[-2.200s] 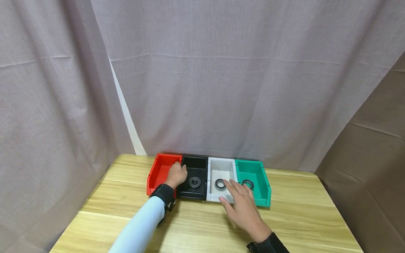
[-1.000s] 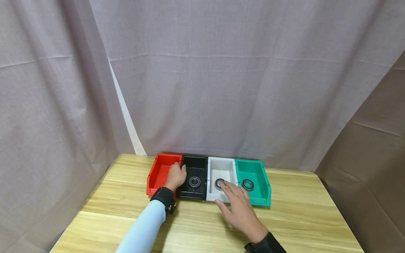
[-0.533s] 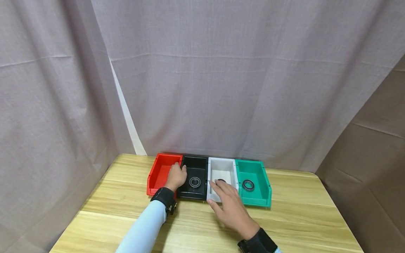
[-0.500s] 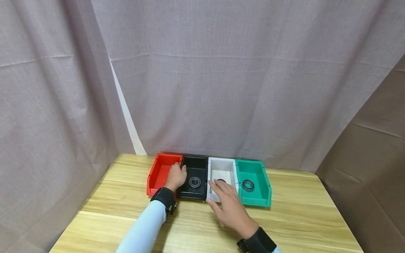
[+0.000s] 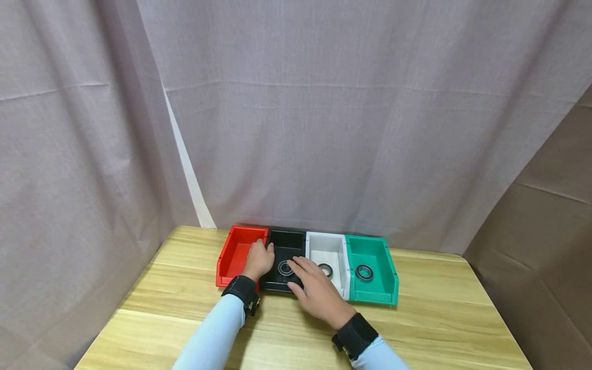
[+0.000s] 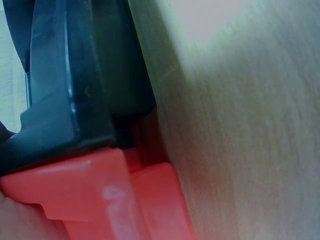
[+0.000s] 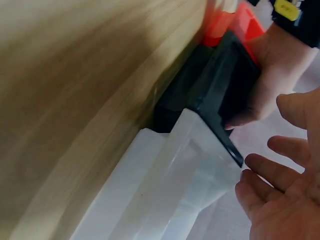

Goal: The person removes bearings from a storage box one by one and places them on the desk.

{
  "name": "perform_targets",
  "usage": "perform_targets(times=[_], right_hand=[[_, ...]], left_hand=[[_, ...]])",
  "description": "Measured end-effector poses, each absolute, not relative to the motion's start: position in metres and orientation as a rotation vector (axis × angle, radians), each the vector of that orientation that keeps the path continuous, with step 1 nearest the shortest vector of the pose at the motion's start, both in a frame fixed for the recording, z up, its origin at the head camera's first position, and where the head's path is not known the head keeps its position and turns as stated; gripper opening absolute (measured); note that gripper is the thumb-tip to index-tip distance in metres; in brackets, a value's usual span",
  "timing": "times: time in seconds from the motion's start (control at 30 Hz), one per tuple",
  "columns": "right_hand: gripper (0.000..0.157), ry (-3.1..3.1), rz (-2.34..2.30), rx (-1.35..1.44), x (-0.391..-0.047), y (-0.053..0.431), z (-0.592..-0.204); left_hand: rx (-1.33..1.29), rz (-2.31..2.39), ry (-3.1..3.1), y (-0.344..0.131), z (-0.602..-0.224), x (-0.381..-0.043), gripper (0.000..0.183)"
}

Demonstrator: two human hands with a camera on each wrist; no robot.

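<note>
On the worktop [image 5: 435, 303], 4 trays side by side: red tray [image 5: 240, 249], black tray [image 5: 288, 239], white tray [image 5: 327, 244], green tray [image 5: 370, 249], left to right. In the black tray, 1 dark ring [image 5: 280, 270], partly covered by the fingertips of the right hand [image 5: 319, 295]; in the white tray, a 2nd ring [image 5: 331, 271], partly behind the same hand; in the green tray, a 3rd ring [image 5: 358, 273], flat and in full view. Right hand above the black and white trays, fingers apart and loosely extended, holding nothing. Left hand [image 5: 259, 261] at the wall between red and black trays, fingertips mostly hidden: perhaps gripping, but impossible to tell. Pale blue sleeves [image 5: 210, 334] on both arms.
</note>
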State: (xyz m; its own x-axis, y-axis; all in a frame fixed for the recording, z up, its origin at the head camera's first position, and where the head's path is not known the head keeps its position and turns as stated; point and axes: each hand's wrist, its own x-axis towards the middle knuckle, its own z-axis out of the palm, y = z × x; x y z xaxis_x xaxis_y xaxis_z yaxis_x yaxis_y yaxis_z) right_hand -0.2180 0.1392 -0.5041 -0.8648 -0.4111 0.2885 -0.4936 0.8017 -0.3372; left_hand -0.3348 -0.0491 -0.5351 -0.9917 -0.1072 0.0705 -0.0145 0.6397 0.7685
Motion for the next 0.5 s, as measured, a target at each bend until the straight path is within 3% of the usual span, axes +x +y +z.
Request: perform_targets(times=[0.3,0.5], right_hand=[[0.049,-2.809,0.372,0.809,-0.246,0.131,-0.508],[0.05,-2.813,0.141,0.885,-0.262,0.119,-0.512]], left_hand=[[0.102,-1.31,-2.746,-0.048,-0.554,-0.349,0.039],[0.087,-1.298,-2.758,-0.046,-0.536,-0.336,0.04]])
